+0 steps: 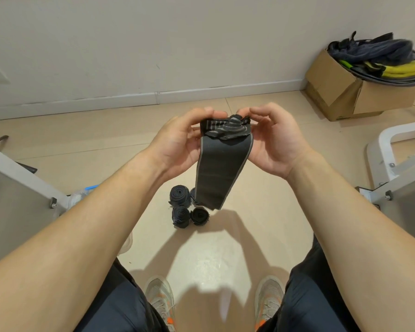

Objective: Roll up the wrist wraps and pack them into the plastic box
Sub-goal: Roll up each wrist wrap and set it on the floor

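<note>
The black, grey-edged fabric wrist wrap [223, 168] is pinched at its lopsided roll by left hand [177, 144] and right hand [277, 144]; unravelling is risked if either pinch is slackened.

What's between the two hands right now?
Head view: the partly rolled wrist wrap, pinched between left hand and right hand, its loose tail hanging down.

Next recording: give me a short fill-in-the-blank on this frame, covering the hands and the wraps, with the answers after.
1. The left hand and right hand grip one wrist wrap, rolled at the top, its loose tail hanging ____.
2. The rolled-up wraps lie on the ____.
3. The cardboard box stands on the person's ____ side.
Answers: down; floor; right.
</note>
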`<action>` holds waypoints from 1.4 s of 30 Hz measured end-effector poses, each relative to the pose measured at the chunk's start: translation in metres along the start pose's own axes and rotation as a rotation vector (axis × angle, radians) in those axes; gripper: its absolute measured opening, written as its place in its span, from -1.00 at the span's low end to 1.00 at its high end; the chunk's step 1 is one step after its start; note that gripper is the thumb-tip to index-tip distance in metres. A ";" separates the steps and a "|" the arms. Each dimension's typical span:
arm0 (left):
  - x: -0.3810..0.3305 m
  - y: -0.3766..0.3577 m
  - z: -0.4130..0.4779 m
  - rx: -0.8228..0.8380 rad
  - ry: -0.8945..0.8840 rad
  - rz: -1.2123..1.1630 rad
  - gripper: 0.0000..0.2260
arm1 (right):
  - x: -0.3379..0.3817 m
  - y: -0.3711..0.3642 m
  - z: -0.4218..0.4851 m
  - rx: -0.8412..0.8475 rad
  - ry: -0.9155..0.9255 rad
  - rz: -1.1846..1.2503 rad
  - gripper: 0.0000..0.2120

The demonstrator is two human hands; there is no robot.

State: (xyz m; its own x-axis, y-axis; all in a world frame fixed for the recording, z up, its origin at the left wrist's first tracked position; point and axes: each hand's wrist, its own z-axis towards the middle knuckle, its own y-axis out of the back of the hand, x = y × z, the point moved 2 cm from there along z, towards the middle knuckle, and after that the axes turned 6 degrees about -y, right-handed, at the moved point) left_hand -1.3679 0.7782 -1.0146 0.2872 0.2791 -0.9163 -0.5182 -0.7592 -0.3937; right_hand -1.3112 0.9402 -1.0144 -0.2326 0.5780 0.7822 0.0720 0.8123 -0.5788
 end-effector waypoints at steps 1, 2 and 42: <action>0.000 -0.001 0.000 -0.011 0.008 0.013 -0.86 | 0.000 0.001 0.000 -0.027 0.016 -0.086 -0.79; -0.001 0.000 0.000 -0.014 0.002 0.043 -0.87 | 0.000 0.003 0.000 -0.054 0.037 -0.176 -0.78; 0.012 0.009 0.002 -0.218 0.093 0.205 -0.81 | -0.010 0.001 0.006 -0.172 0.123 -0.484 -0.71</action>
State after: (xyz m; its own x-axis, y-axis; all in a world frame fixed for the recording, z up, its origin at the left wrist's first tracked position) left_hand -1.3707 0.7759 -1.0289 0.2719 0.0600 -0.9605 -0.3906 -0.9053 -0.1671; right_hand -1.3144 0.9348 -1.0239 -0.1638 0.1297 0.9779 0.1454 0.9837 -0.1061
